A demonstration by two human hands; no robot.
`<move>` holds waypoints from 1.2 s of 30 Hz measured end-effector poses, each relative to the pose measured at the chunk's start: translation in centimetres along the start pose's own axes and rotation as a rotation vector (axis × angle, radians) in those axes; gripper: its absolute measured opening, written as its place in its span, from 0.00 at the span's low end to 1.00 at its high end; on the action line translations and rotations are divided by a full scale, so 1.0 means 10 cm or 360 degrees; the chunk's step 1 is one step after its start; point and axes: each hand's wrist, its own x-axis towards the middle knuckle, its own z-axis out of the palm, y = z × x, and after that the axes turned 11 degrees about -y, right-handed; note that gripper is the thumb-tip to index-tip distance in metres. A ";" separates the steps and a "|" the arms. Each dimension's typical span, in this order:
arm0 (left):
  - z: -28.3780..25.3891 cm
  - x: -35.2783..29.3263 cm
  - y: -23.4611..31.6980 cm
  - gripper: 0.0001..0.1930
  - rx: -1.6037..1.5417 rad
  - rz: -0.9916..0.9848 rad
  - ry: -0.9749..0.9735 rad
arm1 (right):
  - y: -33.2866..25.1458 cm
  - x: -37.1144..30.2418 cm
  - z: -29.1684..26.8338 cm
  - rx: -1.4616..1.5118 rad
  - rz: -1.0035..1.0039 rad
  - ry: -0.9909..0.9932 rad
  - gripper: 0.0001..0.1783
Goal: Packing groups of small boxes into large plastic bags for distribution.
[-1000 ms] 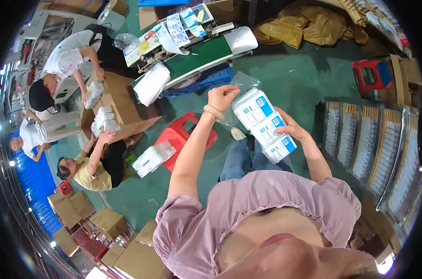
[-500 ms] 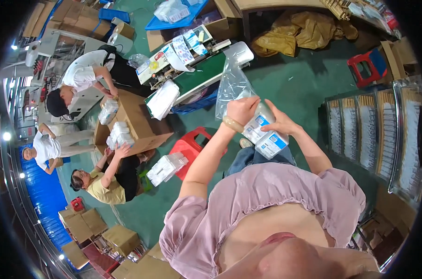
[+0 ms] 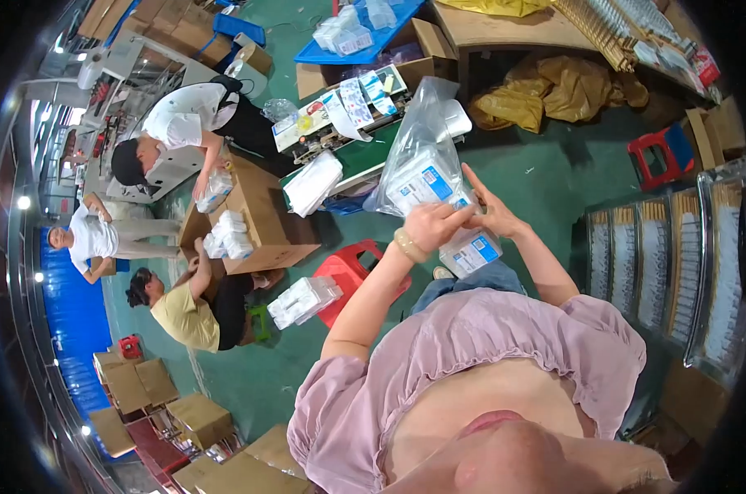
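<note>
Hands first: my left hand [image 3: 432,228] and right hand [image 3: 494,216] meet, both clamped on a clear plastic bag [image 3: 422,156] with white-and-blue boxes [image 3: 470,251] raised before my chest. I judge bagging underway; next, seating the boxes needs steady grip. Beyond, people pack a cardboard carton [image 3: 262,226].

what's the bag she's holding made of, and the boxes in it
Bag: thin clear plastic film, it seems, glossy; creases catch light and the contents show through. Boxes: probably printed cardboard, white with blue patches, flat faces and sharp corners.
</note>
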 end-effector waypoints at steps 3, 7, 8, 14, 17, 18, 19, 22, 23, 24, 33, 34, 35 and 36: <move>-0.18 -0.23 -0.02 0.25 0.0204 -0.0218 0.0347 | -0.02 0.00 0.03 0.0122 -0.0279 -0.0002 0.56; -0.19 -0.43 -0.03 0.24 0.0134 -0.0527 0.0598 | -0.04 0.01 0.12 0.0521 -0.0399 0.0035 0.55; -0.14 -0.46 0.05 0.25 -0.0188 -0.0882 0.0845 | -0.03 0.02 0.14 0.0632 -0.0429 0.0024 0.55; -0.04 -0.34 -0.14 0.32 -0.2198 -0.1347 0.1598 | -0.06 -0.04 0.25 0.0566 -0.0449 -0.0069 0.53; 0.11 -0.40 -0.27 0.32 -0.2418 -0.0704 0.1237 | 0.02 -0.05 0.22 0.0498 -0.0460 -0.0042 0.54; 0.17 -0.42 -0.26 0.32 -0.2425 -0.0699 0.1235 | 0.01 -0.08 0.21 0.0495 -0.0458 -0.0035 0.54; 0.23 -0.44 -0.23 0.31 -0.2389 -0.0787 0.1016 | -0.01 -0.12 0.21 0.0584 -0.0485 -0.0026 0.55; 0.48 -0.46 -0.02 0.27 -0.2142 -0.0848 0.0816 | -0.03 -0.21 0.22 0.0740 -0.0571 -0.0003 0.57; 0.52 -0.45 0.11 0.25 -0.2203 -0.0812 0.0839 | -0.04 -0.23 0.22 0.0808 -0.0634 0.0002 0.58; 0.81 -0.64 0.07 0.24 -0.2432 -0.1060 0.0768 | -0.10 -0.27 0.27 0.0803 -0.0629 -0.0003 0.58; 0.39 -0.55 0.22 0.34 -0.2884 -0.1048 0.0837 | 0.08 -0.50 0.54 0.0544 -0.0493 -0.0012 0.59; 0.35 -0.56 0.27 0.34 -0.2797 -0.0993 0.0697 | 0.11 -0.54 0.58 0.0556 -0.0478 -0.0013 0.59; 0.43 -0.63 0.24 0.33 -0.2896 -0.0991 0.0583 | 0.15 -0.58 0.63 0.0466 -0.0391 0.0027 0.58; 0.48 -0.66 0.27 0.33 -0.2902 -0.1011 0.0576 | 0.20 -0.60 0.68 0.0379 -0.0307 0.0068 0.57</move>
